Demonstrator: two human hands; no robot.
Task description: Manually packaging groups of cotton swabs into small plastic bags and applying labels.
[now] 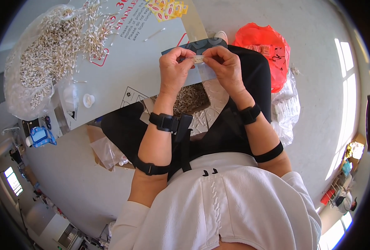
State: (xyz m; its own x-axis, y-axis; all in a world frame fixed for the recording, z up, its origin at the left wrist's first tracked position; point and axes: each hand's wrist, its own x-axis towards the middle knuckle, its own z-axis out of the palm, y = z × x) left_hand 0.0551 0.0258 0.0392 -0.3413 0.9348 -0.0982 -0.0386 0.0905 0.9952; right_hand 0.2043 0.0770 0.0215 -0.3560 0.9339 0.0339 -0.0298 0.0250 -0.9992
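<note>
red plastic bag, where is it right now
In the head view's upper right, the red plastic bag lies beside the black-clad right leg, just above a clear plastic bag.

My two hands pinch one small whitish packet at upper centre; I wear four black straps. One red bag sits upper right; swabs at upper left defy counting.

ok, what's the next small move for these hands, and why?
Probably straighten the small pale item before either hand lets go. The left hand and right hand each pinch one end, so releasing one might leave it tipping. Its details are too small to tell.
</note>
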